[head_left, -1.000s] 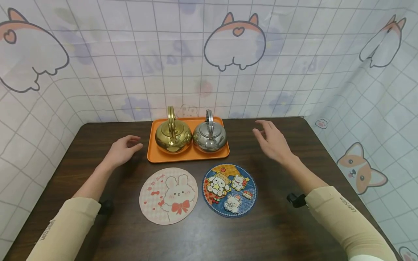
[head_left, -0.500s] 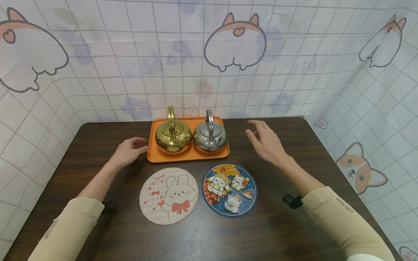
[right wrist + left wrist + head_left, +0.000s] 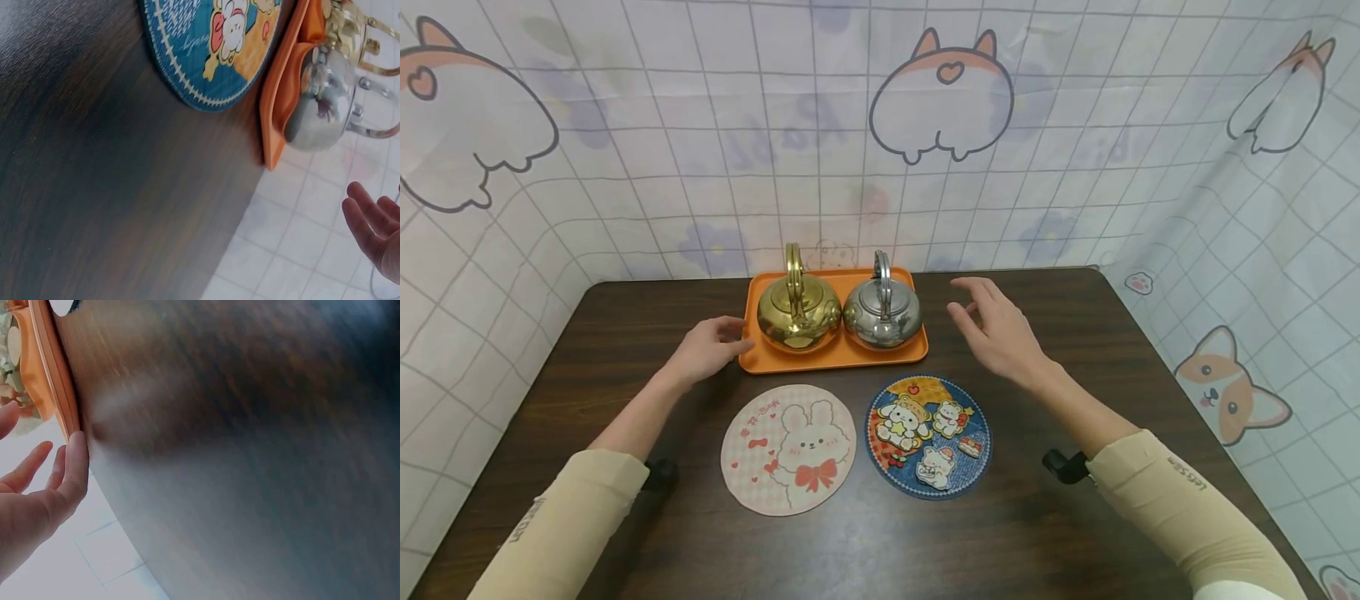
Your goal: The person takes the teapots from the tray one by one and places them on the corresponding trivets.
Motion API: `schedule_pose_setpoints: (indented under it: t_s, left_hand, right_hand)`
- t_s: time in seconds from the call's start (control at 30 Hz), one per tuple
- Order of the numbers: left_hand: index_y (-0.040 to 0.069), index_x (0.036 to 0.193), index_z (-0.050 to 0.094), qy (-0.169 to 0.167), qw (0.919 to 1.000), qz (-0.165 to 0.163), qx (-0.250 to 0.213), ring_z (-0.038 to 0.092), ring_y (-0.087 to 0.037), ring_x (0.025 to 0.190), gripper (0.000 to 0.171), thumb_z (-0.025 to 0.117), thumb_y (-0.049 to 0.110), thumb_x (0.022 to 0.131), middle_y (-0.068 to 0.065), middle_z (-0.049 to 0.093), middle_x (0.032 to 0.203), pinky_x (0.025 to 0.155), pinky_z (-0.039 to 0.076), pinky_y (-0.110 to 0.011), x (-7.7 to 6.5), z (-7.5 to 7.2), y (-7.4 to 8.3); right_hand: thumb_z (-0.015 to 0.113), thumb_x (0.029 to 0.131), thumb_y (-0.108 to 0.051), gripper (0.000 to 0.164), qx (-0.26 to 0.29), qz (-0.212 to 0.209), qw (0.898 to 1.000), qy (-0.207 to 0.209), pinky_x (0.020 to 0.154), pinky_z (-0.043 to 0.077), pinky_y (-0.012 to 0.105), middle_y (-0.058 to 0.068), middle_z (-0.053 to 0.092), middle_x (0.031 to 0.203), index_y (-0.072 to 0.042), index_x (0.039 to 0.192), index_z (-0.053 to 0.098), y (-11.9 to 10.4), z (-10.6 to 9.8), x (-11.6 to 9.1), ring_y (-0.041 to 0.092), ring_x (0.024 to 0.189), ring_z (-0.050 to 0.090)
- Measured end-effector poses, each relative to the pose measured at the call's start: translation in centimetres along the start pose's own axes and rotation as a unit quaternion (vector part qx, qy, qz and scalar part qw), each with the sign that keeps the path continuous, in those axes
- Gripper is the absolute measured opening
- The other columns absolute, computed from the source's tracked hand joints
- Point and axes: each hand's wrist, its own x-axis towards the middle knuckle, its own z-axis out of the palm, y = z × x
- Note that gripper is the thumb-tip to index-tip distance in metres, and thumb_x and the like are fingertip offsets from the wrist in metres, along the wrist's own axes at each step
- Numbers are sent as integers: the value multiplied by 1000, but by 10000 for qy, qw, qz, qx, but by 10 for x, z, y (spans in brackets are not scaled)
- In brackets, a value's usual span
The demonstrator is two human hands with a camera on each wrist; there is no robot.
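Orange tray (image 3: 835,357) with the gold kettle (image 3: 797,312) and silver kettle (image 3: 882,312) sits far on the tabletop (image 3: 1037,533), and both hands, empty with relaxed fingers, have come closer: left hand (image 3: 709,350) touching its edge, right hand (image 3: 996,332) near.

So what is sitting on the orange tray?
On the orange tray stand a gold kettle and a silver kettle, side by side, handles upright. The tray floor beneath them is covered, and their insides cannot be seen.

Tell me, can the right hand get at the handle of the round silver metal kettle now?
Probably yes: the right hand is open beside the round silver metal kettle, nothing between them.
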Motion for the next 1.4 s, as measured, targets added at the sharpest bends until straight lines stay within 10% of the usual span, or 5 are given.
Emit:
schedule_pose_setpoints:
  t_s: [0.9, 1.4]
  left_hand:
    - [-13, 144, 28, -451, 9965, -149, -686, 54, -35, 107, 66, 53, -5, 83, -30, 42, 132, 84, 52, -36, 9, 1, 2]
    - [-9, 148, 18, -1087, 9815, -545, -1479, 56, -33, 104, 73, 54, -9, 85, -31, 36, 133, 81, 54, -32, 17, -11, 0]
  right_hand:
    - [43, 101, -41, 46, 465, -729, 9953, -429, 64, 50, 28, 7, 52, 126, -9, 135, 50, -47, 26, 15, 6, 83, 57]
    - [45, 101, -35, 43, 1204, -1007, 9837, -882, 71, 53, 28, 6, 49, 135, -14, 139, 45, -72, 52, 30, 10, 93, 61]
